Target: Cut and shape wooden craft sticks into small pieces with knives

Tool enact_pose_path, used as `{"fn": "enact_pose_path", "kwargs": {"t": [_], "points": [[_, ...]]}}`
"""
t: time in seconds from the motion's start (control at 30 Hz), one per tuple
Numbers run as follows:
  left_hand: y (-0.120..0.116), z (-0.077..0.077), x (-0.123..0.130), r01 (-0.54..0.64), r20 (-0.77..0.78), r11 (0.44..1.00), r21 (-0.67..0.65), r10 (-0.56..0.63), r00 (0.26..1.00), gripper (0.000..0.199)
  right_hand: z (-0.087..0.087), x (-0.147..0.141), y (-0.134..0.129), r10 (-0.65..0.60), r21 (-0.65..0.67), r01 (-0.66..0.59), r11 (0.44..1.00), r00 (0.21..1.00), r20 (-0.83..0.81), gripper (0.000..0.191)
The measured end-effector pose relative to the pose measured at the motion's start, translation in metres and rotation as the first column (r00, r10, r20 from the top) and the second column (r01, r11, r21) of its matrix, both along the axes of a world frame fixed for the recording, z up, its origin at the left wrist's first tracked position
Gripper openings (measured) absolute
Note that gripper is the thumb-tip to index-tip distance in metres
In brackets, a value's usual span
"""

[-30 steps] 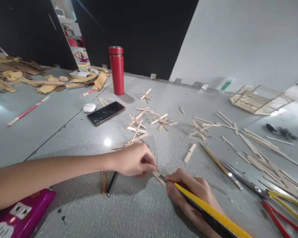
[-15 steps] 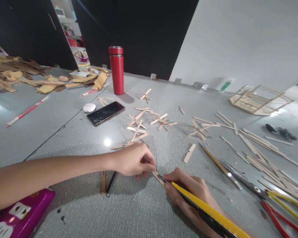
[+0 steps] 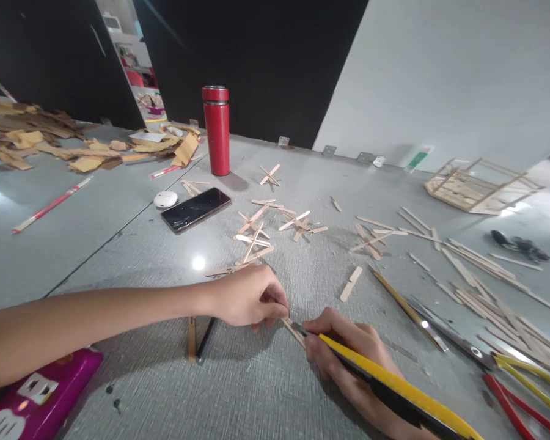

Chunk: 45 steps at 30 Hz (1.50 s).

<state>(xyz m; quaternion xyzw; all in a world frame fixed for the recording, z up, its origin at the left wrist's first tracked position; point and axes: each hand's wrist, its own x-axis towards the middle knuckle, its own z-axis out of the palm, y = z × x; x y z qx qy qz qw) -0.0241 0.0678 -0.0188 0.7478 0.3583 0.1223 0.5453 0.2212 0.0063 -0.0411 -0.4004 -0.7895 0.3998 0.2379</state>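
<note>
My left hand (image 3: 252, 297) pinches the far end of a thin wooden craft stick (image 3: 294, 333), which slants down toward the right over the grey tabletop. My right hand (image 3: 348, 351) is closed around a yellow and black utility knife (image 3: 385, 382). Its blade (image 3: 299, 329) meets the stick just beyond my left fingertips. Part of the stick's near end is covered by my right fingers. Beneath my left forearm a short brown stick (image 3: 192, 342) and a dark thin rod (image 3: 206, 340) show partly.
Crossed craft sticks (image 3: 254, 241) lie beyond my hands, near a phone (image 3: 196, 209) and a red flask (image 3: 217, 131). To the right are a pencil (image 3: 406, 307), scissors (image 3: 467, 348), loose sticks (image 3: 490, 305) and a wooden frame (image 3: 476, 189). A purple power strip (image 3: 68, 391) sits at lower left.
My right hand and the knife have shifted very slightly to the right along the stick. My left hand keeps its hold in nearly the same place.
</note>
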Motion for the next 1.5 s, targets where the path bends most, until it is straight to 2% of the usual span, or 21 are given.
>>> {"fn": "enact_pose_path", "kwargs": {"t": [0.47,0.67,0.83,0.93,1.0,1.03,1.1,1.17,1.2,1.23,1.27,1.33,1.43,1.5], "points": [[0.001,-0.001,0.0,0.0,0.002,1.0,-0.009,0.0,1.0,0.023,0.002,-0.002,-0.001,-0.005,-0.009,0.006,1.0,1.0,0.025,0.019],[0.001,-0.001,-0.001,0.006,0.014,1.0,0.007,-0.006,1.0,0.024,0.006,-0.006,0.0,-0.001,0.076,-0.004,0.997,0.998,0.058,0.016],[0.001,-0.003,-0.001,0.008,0.025,1.0,0.012,-0.009,1.0,0.024,0.006,-0.01,0.0,0.035,0.132,-0.043,0.99,0.998,0.058,0.021],[-0.002,-0.004,-0.001,-0.028,0.045,0.998,0.056,0.026,0.999,0.025,0.004,-0.008,-0.003,-0.015,0.174,0.011,0.985,1.0,0.023,0.016],[-0.007,0.0,0.0,-0.122,0.079,0.981,0.148,0.111,0.991,0.028,0.006,-0.004,-0.004,-0.127,0.151,0.132,0.98,0.991,-0.043,0.018],[-0.011,0.003,0.0,-0.192,0.11,0.958,0.213,0.171,0.979,0.029,0.01,-0.003,-0.003,-0.211,0.11,0.221,0.969,0.972,-0.101,0.023],[-0.021,0.012,0.001,-0.341,0.202,0.874,0.347,0.286,0.937,0.027,0.019,0.0,-0.002,-0.373,-0.012,0.381,0.925,0.899,-0.23,0.033],[-0.033,0.021,0.002,-0.441,0.313,0.769,0.463,0.324,0.893,0.021,0.031,0.0,-0.001,-0.448,-0.149,0.422,0.894,0.839,-0.31,0.036],[-0.039,0.023,0.003,-0.473,0.385,0.701,0.534,0.296,0.874,0.017,0.037,0.0,-0.001,-0.444,-0.203,0.396,0.895,0.834,-0.328,0.035],[-0.044,0.025,0.004,-0.494,0.464,0.601,0.628,0.22,0.858,0.014,0.043,0.0,-0.002,-0.429,-0.251,0.358,0.899,0.833,-0.35,0.033],[-0.05,0.027,0.005,-0.491,0.497,0.529,0.692,0.145,0.856,0.015,0.048,-0.001,-0.003,-0.415,-0.285,0.322,0.903,0.825,-0.384,0.029],[-0.058,0.029,0.008,-0.468,0.512,0.445,0.764,0.024,0.859,0.022,0.059,-0.003,-0.009,-0.408,-0.303,0.295,0.906,0.796,-0.446,0.022],[-0.067,0.031,0.01,-0.442,0.509,0.415,0.795,-0.063,0.858,0.024,0.073,-0.006,-0.02,-0.398,-0.225,0.33,0.917,0.807,-0.436,0.021],[-0.073,0.032,0.011,-0.447,0.516,0.431,0.784,-0.053,0.855,0.021,0.082,-0.009,-0.029,-0.406,-0.161,0.373,0.914,0.832,-0.379,0.021]]}}
